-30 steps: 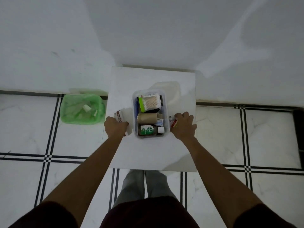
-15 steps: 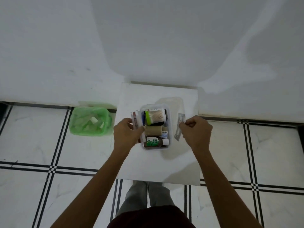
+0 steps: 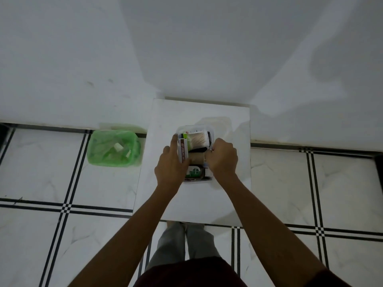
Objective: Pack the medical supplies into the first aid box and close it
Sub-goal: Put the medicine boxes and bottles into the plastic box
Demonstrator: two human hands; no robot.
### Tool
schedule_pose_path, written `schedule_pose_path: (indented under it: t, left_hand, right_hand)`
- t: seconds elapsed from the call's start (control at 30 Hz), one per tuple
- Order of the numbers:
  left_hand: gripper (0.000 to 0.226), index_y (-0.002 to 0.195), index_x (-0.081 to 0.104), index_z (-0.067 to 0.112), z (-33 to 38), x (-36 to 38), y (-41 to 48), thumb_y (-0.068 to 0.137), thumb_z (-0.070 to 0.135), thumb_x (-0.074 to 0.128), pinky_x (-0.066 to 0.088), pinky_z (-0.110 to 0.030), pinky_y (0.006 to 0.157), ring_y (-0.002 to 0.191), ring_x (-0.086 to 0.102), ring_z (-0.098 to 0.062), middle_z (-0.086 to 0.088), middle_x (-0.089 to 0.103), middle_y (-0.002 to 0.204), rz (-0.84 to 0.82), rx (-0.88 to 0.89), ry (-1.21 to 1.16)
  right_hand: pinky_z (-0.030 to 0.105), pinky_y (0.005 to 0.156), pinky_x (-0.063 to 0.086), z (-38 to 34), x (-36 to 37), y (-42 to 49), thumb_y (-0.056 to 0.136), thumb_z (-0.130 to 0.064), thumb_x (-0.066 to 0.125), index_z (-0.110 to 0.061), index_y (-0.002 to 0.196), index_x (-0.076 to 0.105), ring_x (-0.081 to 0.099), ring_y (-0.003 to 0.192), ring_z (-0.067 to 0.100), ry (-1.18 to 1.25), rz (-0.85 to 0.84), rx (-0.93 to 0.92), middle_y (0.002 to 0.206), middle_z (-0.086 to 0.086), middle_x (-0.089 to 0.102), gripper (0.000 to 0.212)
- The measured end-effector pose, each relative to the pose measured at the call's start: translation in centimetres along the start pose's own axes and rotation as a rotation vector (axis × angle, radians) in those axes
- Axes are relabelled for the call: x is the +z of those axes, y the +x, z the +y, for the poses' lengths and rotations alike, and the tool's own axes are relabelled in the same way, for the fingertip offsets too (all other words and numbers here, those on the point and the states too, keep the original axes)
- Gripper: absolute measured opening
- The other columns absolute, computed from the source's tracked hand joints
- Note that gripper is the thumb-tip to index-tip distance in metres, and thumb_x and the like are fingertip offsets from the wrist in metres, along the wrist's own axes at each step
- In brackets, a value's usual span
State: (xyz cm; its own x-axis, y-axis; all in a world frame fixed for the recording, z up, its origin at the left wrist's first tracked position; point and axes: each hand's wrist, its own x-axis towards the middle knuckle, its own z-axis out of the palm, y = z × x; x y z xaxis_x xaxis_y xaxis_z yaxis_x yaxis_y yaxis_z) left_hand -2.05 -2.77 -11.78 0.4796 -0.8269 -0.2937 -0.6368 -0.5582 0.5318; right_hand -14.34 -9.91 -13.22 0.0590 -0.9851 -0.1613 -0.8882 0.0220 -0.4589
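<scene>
Both hands tuck the last supplies into the nearly full first aid box.

From the head view, the clear box (image 3: 194, 129) sits mid-worktop (image 3: 199, 195), already holding a pack of cotton swabs (image 3: 198, 138), a tan roll (image 3: 196, 158) and a green-labelled bottle (image 3: 193, 171). The left hand (image 3: 171, 164) grips a white ointment carton (image 3: 182, 150) and slides it down the box's left side. The right hand (image 3: 222, 158) is curled over the right side, pinching something small I cannot make out. The lid is not on; closing remains. A green basket (image 3: 113, 149) stands on the floor, well apart.
</scene>
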Motion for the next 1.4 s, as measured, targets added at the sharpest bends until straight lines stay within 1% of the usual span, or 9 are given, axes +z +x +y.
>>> schedule_pose_path:
  t: [0.1, 0.23, 0.5, 0.63, 0.8, 0.97, 1.1, 1.23, 1.4]
  left_hand:
    - [0.067, 0.147, 0.017, 0.037, -0.6, 0.3, -0.1, 0.09, 0.041, 0.053, 0.049, -0.039, 0.057, 0.109, 0.043, -0.027, -0.009, 0.044, 0.122, 0.041, 0.125, 0.158]
    - [0.062, 0.145, 0.028, 0.027, -1.0, 0.5, 0.4, 0.09, 0.045, 0.05, 0.056, -0.049, 0.069, 0.128, 0.035, -0.032, -0.012, 0.035, 0.144, 0.032, 0.154, 0.25]
    - [0.052, 0.133, 0.044, 0.018, -0.6, 0.9, 0.2, 0.088, 0.043, 0.052, 0.053, -0.05, 0.077, 0.129, 0.036, -0.029, -0.009, 0.037, 0.146, 0.04, 0.12, 0.171]
    - [0.049, 0.133, 0.045, 0.018, -0.7, 1.1, 0.3, 0.089, 0.04, 0.053, 0.051, -0.049, 0.084, 0.13, 0.037, -0.027, -0.007, 0.038, 0.146, 0.024, 0.087, 0.075]
    - [0.031, 0.119, 0.061, 0.017, -0.8, 0.6, 1.6, 0.09, 0.025, 0.051, 0.045, -0.043, 0.088, 0.126, 0.043, -0.024, -0.006, 0.047, 0.139, 0.069, 0.032, -0.126]
    - [0.018, 0.097, 0.07, 0.023, -1.6, -0.1, 3.4, 0.085, 0.032, 0.061, 0.045, -0.05, 0.096, 0.124, 0.047, -0.02, -0.004, 0.053, 0.132, 0.037, 0.06, -0.13]
    - [0.015, 0.09, 0.072, 0.026, -1.7, -0.9, 4.0, 0.083, 0.037, 0.063, 0.045, -0.048, 0.095, 0.122, 0.049, -0.017, -0.001, 0.055, 0.132, 0.015, 0.066, -0.11]
    - [0.011, 0.081, 0.072, 0.025, -1.8, -1.4, 3.7, 0.08, 0.035, 0.067, 0.047, -0.046, 0.09, 0.117, 0.052, -0.016, 0.004, 0.056, 0.129, -0.02, 0.057, -0.049]
    - [0.019, 0.089, 0.063, 0.009, -2.5, -0.4, 2.8, 0.073, 0.013, 0.073, 0.046, -0.033, 0.084, 0.103, 0.057, -0.022, -0.007, 0.063, 0.11, -0.057, 0.151, -0.163]
  right_hand:
    - [0.025, 0.048, 0.026, -0.1, 0.1, 0.2, 0.084, -0.007, 0.057, -0.002, 0.08, 0.055, 0.057, 0.065, 0.031, -0.06, -0.007, -0.044, 0.076, 0.017, 0.062, 0.006]
    - [0.024, 0.045, 0.018, -0.1, 0.4, 0.4, 0.085, -0.01, 0.057, -0.002, 0.078, 0.054, 0.053, 0.058, 0.029, -0.014, 0.064, -0.087, 0.07, 0.015, 0.06, 0.011]
    - [0.029, 0.056, 0.035, -0.3, 0.3, 0.9, 0.091, -0.022, 0.055, -0.007, 0.097, 0.056, 0.06, 0.078, 0.027, -0.122, -0.003, -0.087, 0.088, 0.011, 0.063, 0.017]
    - [0.03, 0.051, 0.042, -0.1, -0.1, -1.2, 0.081, -0.023, 0.062, -0.007, 0.093, 0.06, 0.055, 0.073, 0.025, -0.027, 0.176, -0.239, 0.08, 0.01, 0.06, 0.02]
    - [0.034, 0.066, 0.057, 0.0, 2.4, -5.4, 0.072, -0.056, 0.062, -0.02, 0.097, 0.063, 0.063, 0.078, 0.021, 0.139, -0.148, -0.244, 0.089, 0.0, 0.07, 0.044]
    - [0.033, 0.055, 0.055, -1.2, 3.3, -5.2, 0.064, -0.044, 0.078, -0.011, 0.085, 0.061, 0.064, 0.06, 0.028, -0.001, -0.096, -0.263, 0.072, 0.008, 0.068, 0.042]
    - [0.03, 0.065, 0.05, -1.7, 2.0, -4.5, 0.074, -0.038, 0.071, -0.013, 0.098, 0.061, 0.065, 0.076, 0.026, -0.002, -0.122, -0.215, 0.087, 0.005, 0.068, 0.036]
    - [0.031, 0.071, 0.032, -1.2, 0.5, -3.5, 0.077, -0.028, 0.066, -0.02, 0.109, 0.056, 0.053, 0.092, 0.023, -0.264, -0.203, -0.251, 0.097, 0.004, 0.059, 0.035]
    - [0.036, 0.072, 0.024, -1.6, -0.1, -3.3, 0.075, -0.021, 0.064, -0.022, 0.108, 0.055, 0.045, 0.096, 0.02, -0.455, -0.286, -0.335, 0.102, 0.002, 0.054, 0.034]
